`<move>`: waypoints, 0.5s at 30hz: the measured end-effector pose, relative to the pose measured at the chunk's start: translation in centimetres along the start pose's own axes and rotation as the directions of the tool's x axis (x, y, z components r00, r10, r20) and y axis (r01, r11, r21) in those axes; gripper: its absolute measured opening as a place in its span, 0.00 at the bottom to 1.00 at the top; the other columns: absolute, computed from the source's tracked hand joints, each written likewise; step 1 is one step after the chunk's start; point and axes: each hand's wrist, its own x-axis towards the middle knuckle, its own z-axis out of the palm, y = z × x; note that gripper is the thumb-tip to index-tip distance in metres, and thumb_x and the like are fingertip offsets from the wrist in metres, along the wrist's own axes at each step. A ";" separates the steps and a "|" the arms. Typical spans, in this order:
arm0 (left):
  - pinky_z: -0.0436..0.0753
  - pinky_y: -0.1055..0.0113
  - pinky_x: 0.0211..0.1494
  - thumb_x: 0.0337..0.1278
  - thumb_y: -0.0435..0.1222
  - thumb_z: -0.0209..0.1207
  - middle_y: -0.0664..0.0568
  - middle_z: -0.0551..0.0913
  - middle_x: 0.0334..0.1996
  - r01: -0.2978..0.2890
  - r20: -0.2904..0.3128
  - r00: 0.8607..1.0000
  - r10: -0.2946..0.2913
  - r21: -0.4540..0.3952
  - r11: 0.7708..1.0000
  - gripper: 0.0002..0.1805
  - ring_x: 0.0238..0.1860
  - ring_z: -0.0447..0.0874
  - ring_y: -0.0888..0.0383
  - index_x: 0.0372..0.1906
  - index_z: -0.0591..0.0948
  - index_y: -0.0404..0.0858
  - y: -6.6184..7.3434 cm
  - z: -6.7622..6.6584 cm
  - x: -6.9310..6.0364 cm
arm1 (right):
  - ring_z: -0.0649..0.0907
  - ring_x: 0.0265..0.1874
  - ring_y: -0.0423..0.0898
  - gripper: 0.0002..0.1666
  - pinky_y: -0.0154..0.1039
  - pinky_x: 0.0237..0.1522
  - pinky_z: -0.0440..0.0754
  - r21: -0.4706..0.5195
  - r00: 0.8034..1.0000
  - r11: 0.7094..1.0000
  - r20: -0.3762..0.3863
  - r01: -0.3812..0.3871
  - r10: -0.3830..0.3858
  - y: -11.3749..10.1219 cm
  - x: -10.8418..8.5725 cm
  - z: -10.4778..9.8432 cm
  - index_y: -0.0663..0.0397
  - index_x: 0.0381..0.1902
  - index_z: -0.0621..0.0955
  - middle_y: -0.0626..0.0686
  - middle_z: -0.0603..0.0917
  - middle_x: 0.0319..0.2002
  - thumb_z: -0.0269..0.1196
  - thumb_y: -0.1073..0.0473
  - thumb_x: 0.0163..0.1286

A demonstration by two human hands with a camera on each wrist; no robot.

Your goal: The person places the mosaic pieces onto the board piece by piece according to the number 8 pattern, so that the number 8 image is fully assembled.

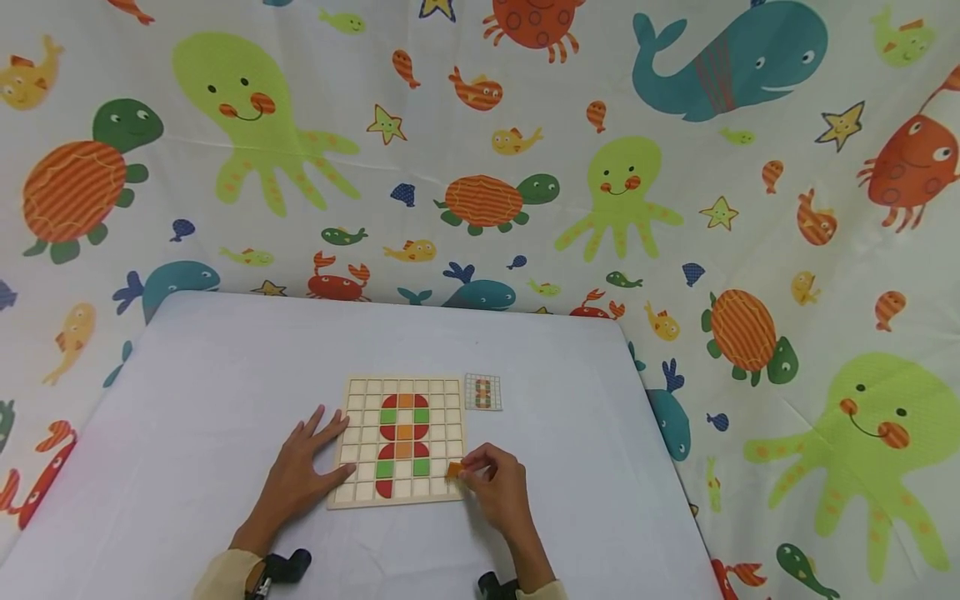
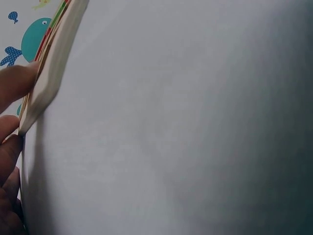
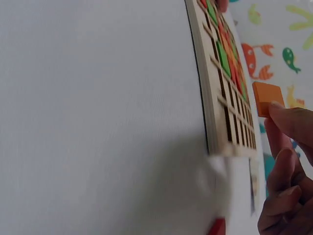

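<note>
A wooden grid board (image 1: 442,492) lies flat on the table. Rounded red pieces (image 1: 388,452), green squares (image 1: 421,467) and orange squares (image 1: 405,401) fill several cells of its middle columns. My left hand (image 1: 298,467) rests at the board's left edge with fingers spread, thumb and fingertips touching it. Between thumb and fingers, my right hand (image 1: 497,490) pinches an orange square tile (image 3: 266,93). That tile is held above the board's right edge, tilted in the right wrist view. Below the right hand, part of a red piece (image 3: 217,227) shows on the cloth.
A small card (image 1: 483,392) with a gridded coloured pattern lies beside the board's upper right corner. White cloth (image 1: 585,467) covers the table. Behind and beside it hangs a curtain (image 1: 675,275) printed with sea animals.
</note>
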 end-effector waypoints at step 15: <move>0.55 0.31 0.85 0.53 0.51 0.75 0.31 0.66 0.80 0.007 0.006 1.000 -0.007 -0.010 1.000 0.46 0.81 0.58 0.27 0.76 0.75 0.39 0.1 -0.1 0.0 | 0.76 0.25 0.35 0.11 0.28 0.24 0.73 -0.011 0.995 1.000 0.095 0.009 -0.008 -2.6 -0.6 5.1 0.39 0.32 0.88 0.36 0.86 0.26 0.80 0.62 0.60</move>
